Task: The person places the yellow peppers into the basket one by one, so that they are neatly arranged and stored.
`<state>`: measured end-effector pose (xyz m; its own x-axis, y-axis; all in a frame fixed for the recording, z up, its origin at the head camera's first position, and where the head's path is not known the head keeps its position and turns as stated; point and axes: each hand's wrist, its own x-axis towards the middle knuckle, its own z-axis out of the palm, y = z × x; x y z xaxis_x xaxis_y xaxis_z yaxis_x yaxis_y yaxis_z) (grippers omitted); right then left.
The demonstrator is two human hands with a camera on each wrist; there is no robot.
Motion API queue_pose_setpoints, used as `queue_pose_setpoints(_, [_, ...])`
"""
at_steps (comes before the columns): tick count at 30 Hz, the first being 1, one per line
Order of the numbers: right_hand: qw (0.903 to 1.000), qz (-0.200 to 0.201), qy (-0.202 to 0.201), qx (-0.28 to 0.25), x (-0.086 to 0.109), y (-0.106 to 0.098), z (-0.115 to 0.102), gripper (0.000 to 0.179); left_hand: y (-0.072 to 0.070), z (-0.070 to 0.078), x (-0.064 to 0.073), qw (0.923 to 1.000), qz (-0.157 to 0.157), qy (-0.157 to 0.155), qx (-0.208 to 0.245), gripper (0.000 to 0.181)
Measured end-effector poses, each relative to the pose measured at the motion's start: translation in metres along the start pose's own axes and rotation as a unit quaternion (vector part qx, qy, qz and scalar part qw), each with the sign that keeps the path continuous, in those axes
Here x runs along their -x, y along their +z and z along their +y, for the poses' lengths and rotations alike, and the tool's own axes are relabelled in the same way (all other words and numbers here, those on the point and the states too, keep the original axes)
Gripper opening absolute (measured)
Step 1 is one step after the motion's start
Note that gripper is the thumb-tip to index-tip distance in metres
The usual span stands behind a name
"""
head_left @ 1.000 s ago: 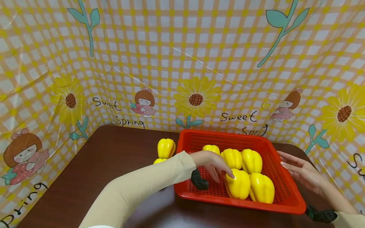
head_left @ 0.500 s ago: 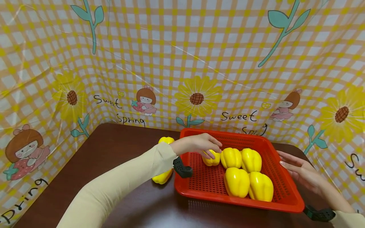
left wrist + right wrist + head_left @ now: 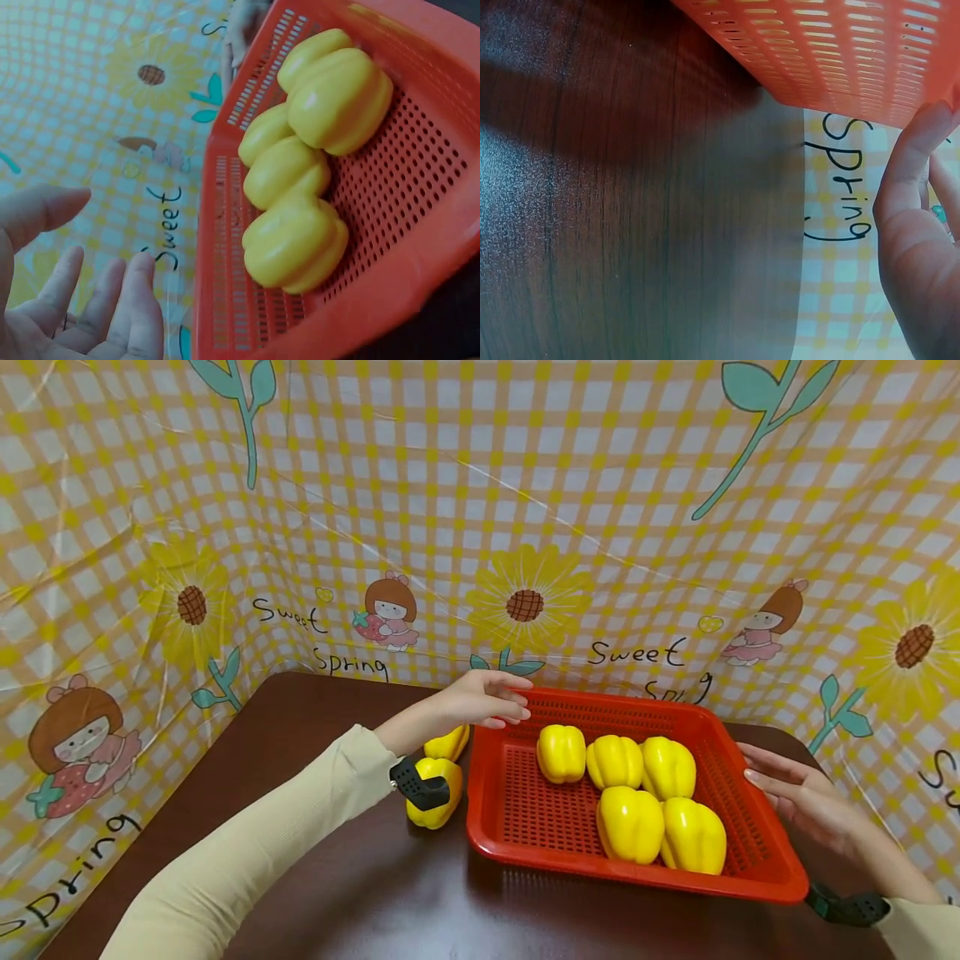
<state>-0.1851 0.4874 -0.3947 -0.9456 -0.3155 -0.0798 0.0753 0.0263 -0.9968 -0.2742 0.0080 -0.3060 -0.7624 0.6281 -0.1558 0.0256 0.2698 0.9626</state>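
Observation:
Several yellow bell peppers (image 3: 631, 825) lie in the right and middle part of a red perforated basket (image 3: 637, 880). My left hand (image 3: 480, 699) hovers over the basket's far left corner, fingers apart and holding nothing. In the left wrist view that hand (image 3: 97, 292) is spread beside the basket, away from the peppers (image 3: 296, 244). On the table left of the basket are two more yellow peppers (image 3: 435, 814), partly hidden behind my left wrist. My right hand (image 3: 806, 797) rests against the basket's right rim, with fairly straight fingers and the thumb at the edge.
The dark brown table (image 3: 322, 868) extends left of and in front of the basket. A checked cloth (image 3: 420, 527) with flowers and lettering hangs behind and at both sides. Black straps (image 3: 420, 785) sit on both wrists.
My left hand has moved from over the front peppers, past the back left pepper, to the far left corner of the basket. That pepper now shows fully. The right hand stays at the rim.

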Motion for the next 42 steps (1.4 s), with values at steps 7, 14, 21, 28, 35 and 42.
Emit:
queue_pose_setpoints(7, [0.9997, 0.005, 0.011, 0.021, 0.0, 0.002, -0.002, 0.046, -0.016, -0.014, 0.014, 0.9985, 0.055, 0.008, 0.003, 0.051])
queue_pose_setpoints(14, [0.9999, 0.005, 0.009, 0.007, -0.001, 0.001, -0.001, 0.046, -0.028, -0.035, 0.029, 0.9919, 0.121, -0.022, 0.034, 0.05])
queue_pose_setpoints(21, [0.9999, 0.004, 0.007, 0.009, 0.0, 0.001, 0.0, 0.046, -0.036, -0.066, 0.044, 0.9829, 0.168, -0.066, 0.037, 0.051])
queue_pose_setpoints(28, [1.0, -0.001, 0.0, 0.0, 0.0, 0.003, -0.002, 0.047, -0.044, -0.091, 0.05, 0.9752, 0.198, -0.09, 0.04, 0.062])
queue_pose_setpoints(35, [0.9999, -0.009, -0.001, -0.011, -0.001, 0.004, -0.004, 0.049, -0.04, -0.117, 0.056, 0.9719, 0.189, -0.136, 0.036, 0.07])
queue_pose_setpoints(42, [1.0, -0.002, 0.004, -0.007, 0.0, 0.005, -0.004, 0.048, -0.034, -0.137, 0.06, 0.969, 0.17, -0.175, 0.038, 0.078])
